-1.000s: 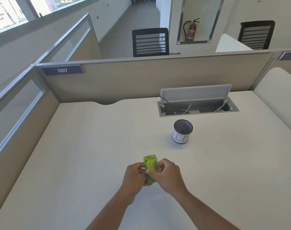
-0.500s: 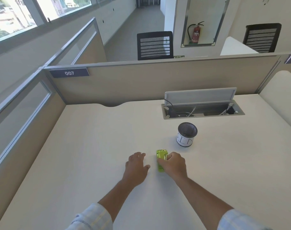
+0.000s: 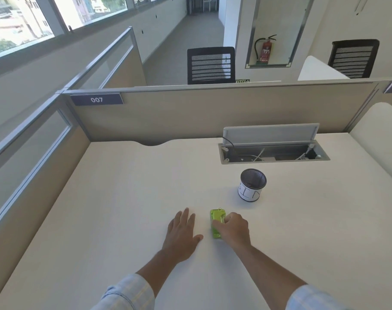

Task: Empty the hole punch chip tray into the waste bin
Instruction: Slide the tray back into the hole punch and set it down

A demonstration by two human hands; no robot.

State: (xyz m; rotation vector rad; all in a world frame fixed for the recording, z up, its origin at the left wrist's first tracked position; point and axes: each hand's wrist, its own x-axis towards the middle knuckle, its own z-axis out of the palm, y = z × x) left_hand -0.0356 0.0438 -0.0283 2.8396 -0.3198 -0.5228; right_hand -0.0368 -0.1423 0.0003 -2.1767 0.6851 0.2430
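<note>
A small lime-green hole punch point(image 3: 216, 220) lies on the cream desk point(image 3: 123, 198) a little in front of me. My right hand point(image 3: 234, 228) rests on its right side with the fingers curled around it, covering its near half. My left hand point(image 3: 181, 231) lies flat on the desk just left of the punch, fingers apart, holding nothing. A small black mesh bin point(image 3: 252, 185) with a white paper label stands upright beyond and to the right of the punch; its inside looks dark.
An open cable box point(image 3: 273, 152) with its grey lid raised is sunk into the desk behind the bin. Beige partitions point(image 3: 190, 113) close off the back and left sides. A rounded white divider point(image 3: 383, 139) borders the right.
The punch went from being held upright in both hands to lying on the desk. My left hand let go and now rests flat beside it; my right hand stays on it.
</note>
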